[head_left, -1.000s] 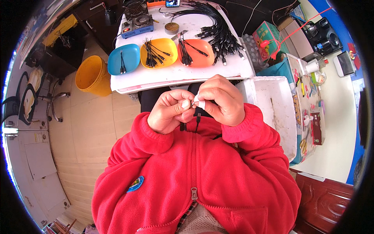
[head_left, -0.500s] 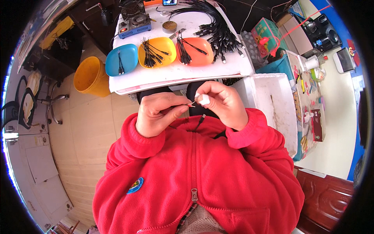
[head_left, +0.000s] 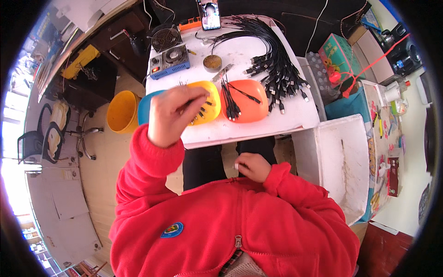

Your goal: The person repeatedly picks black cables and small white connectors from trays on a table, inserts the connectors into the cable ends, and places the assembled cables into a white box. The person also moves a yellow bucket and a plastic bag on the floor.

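My left hand (head_left: 174, 114) is raised over the yellow dish (head_left: 214, 96) and the right part of the blue dish (head_left: 146, 107), hiding much of both. Its thumb and fingers come together in a pinch; what they hold, if anything, I cannot make out. Black cable ends show in the yellow dish beside the fingers. Short black cables (head_left: 232, 105) lie in the orange dish (head_left: 254, 111). Down by my lap, my right hand (head_left: 254, 168) is closed with its fingers curled. Something white shows at its fingertips, too small to name.
Behind the dishes stand a blue-fronted burner (head_left: 170, 63), a small round tin (head_left: 212, 63) and a propped phone (head_left: 210, 15). A large bundle of black cables (head_left: 279, 69) spreads over the table's right. A yellow bucket (head_left: 122, 112) stands left, a white foam box (head_left: 344, 166) right.
My hands have parted. The left has moved up and forward from in front of my chest to over the dishes; the right has dropped toward my lap. The view has shifted.
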{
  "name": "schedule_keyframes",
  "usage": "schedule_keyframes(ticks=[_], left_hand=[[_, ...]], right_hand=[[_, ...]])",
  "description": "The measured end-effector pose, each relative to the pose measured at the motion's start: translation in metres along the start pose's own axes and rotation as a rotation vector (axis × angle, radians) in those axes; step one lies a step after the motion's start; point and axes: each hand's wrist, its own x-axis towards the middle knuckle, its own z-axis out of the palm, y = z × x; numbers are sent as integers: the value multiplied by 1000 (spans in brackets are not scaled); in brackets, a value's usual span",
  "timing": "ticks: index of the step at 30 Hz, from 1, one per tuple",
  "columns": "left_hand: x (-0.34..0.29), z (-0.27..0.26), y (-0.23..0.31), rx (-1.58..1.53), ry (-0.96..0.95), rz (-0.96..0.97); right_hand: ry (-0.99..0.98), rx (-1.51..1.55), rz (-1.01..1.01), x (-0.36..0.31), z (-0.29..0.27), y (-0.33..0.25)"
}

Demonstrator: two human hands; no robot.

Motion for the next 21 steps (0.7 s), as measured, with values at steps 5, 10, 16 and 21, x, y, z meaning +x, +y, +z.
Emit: schedule_keyframes(ticks=[5, 10, 16, 21], left_hand=[[71, 18, -69, 238, -235, -63], [116, 44, -144, 377, -472, 63], [131, 72, -187, 500, -576, 15], [132, 84, -200, 568, -619, -39]], right_hand=[[-83, -49, -56, 5, -1, 20], [-110, 78, -51, 10, -14, 23], [-126, 186, -103, 12, -22, 31], [-95, 223, -177, 13, -23, 37]])
